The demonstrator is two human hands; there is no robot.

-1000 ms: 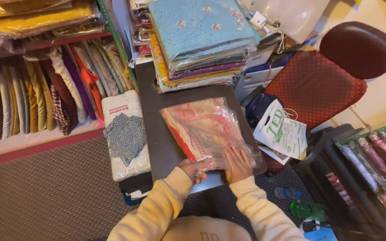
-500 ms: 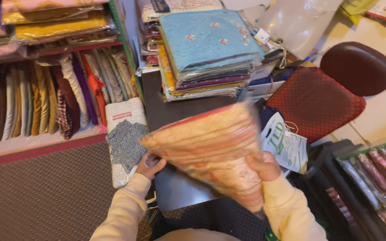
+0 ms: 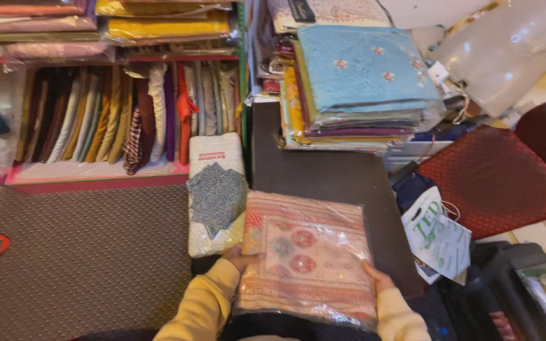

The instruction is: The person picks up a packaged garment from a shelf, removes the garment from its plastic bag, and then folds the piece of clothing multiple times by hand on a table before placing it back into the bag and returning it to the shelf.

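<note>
Both hands, left (image 3: 240,259) and right (image 3: 374,278), grip the plastic-wrapped embroidered fabric packet (image 3: 308,256) by its near corners; its long axis runs away over the dark counter (image 3: 330,173).

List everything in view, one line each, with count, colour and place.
wrapped fabric packet: one, peach with red medallions, flat on the dark table, held at both sides
dark table: one, brown-black, centre
stack of wrapped fabrics: one, light blue on top, table's far end
speckled packet: one, white and grey, left of the table
shelved folded fabrics: many, mixed colours, upper left
chair: one, red, right
plastic bag: one, white and green, beside the chair
left hand: on the packet's left edge
right hand: on its right edge
</note>
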